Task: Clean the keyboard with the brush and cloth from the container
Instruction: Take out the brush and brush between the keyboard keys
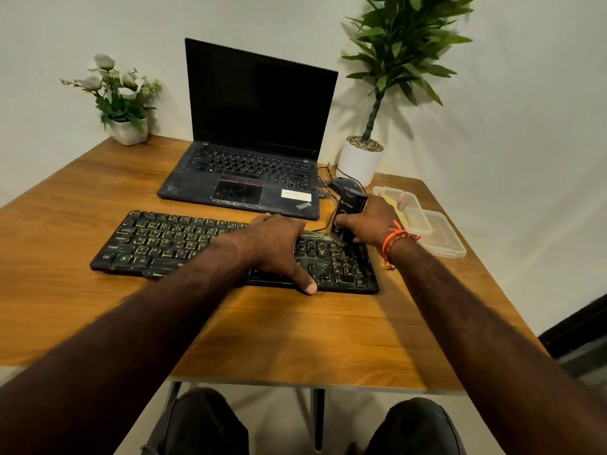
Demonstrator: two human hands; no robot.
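Both hands worked: left hand [276, 247] pressed flat, steadying the dusty black keyboard [164, 244], while right hand [371, 221] gripped the black-handled brush [348, 211] upright over its right keys.

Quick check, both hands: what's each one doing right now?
Left hand: open, fingers flat, pressing on the keyboard.
Right hand: gripping the black brush, its bristles at the keyboard's right end.

Warm, fairly dim indoor light falls from above and the front. The plant [407, 50] throws a soft shadow on the wall [525, 126]; the arms shade the table [295, 339]. Wide-angle bending curves the edges. The forearms nearest the camera look blurred.
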